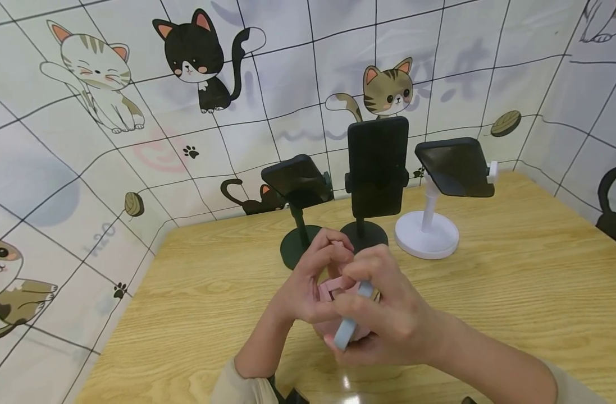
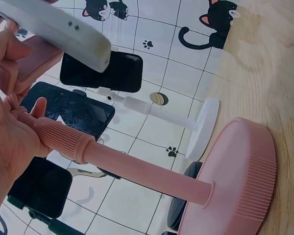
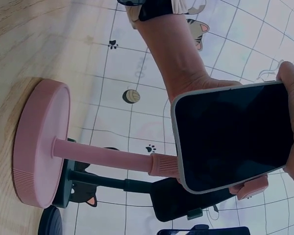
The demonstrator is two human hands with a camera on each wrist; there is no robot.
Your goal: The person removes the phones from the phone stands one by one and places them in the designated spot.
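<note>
A pink phone stand (image 3: 108,157) stands upright on the table, its round base and ribbed collar showing in both wrist views. My left hand (image 1: 305,283) curls its fingers round the stand's pink holder (image 2: 38,61), at the top of the post. In my right hand (image 1: 401,320) is a smartphone (image 3: 232,134) with a pale rim, gripped by its edges. The phone is tilted close beside the pink holder, its dark screen facing the right wrist camera. From the head view only the phone's thin pale edge shows. Whether phone and holder touch, I cannot tell.
Behind my hands stand a dark green stand (image 1: 299,247), a black stand (image 1: 370,231) and a white stand (image 1: 429,238), each bearing a dark phone. The wooden table (image 1: 196,303) ends at a wall cloth (image 1: 277,67) printed with cats and grid lines.
</note>
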